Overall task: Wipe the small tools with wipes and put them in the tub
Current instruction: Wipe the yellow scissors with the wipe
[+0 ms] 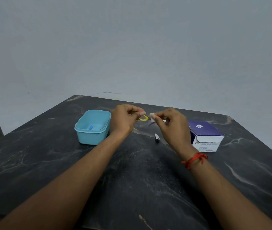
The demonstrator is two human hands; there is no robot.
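Note:
My left hand (125, 119) pinches a small tool with a yellow loop handle (143, 118) above the middle of the table. My right hand (170, 125) pinches a small white wipe (152, 117) right at the tool's other end. A light blue tub (98, 130) stands to the left of my left hand, with a small blue tool (90, 127) lying inside. A metal nail clipper (156, 136) lies on the table below my right hand. A thin dark tool (151, 124) lies just behind it, partly hidden by my fingers.
A purple and white box of alcohol swabs (205, 136) stands open to the right of my right hand. The dark marble table (132, 171) ends at a grey wall behind. A red thread bracelet (195, 159) circles my right wrist.

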